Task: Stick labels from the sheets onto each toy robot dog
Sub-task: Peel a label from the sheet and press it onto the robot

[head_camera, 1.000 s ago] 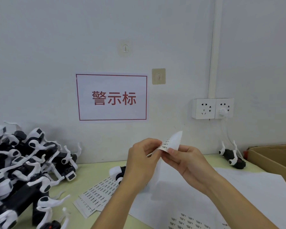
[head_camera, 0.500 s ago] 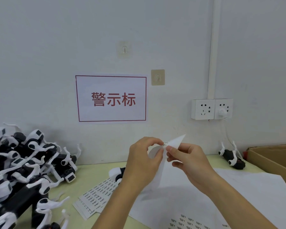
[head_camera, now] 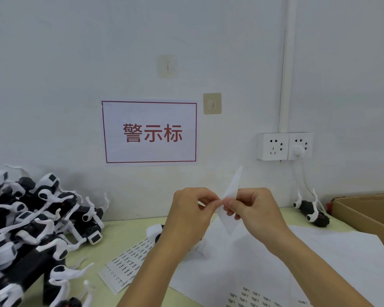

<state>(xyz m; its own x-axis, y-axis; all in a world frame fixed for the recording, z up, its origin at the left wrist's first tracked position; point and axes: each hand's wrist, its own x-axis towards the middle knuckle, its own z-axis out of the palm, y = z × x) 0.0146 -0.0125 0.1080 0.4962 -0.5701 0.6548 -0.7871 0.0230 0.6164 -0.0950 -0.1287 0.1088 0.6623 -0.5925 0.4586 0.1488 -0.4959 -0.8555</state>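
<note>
On the left, the heap of black-and-white plastic toy robot dogs (head_camera: 33, 220) waits on the pale green table (head_camera: 124, 231), beside flat printed white label sheets (head_camera: 129, 260); the left hand (head_camera: 192, 218) pinches at the edge of the held white label sheet (head_camera: 232, 191), which half a second ago showed its face and now stands nearly edge-on; the right hand (head_camera: 256, 212) grips that sheet, fingers curled; likely a label is being peeled, none yet on a dog.
</note>
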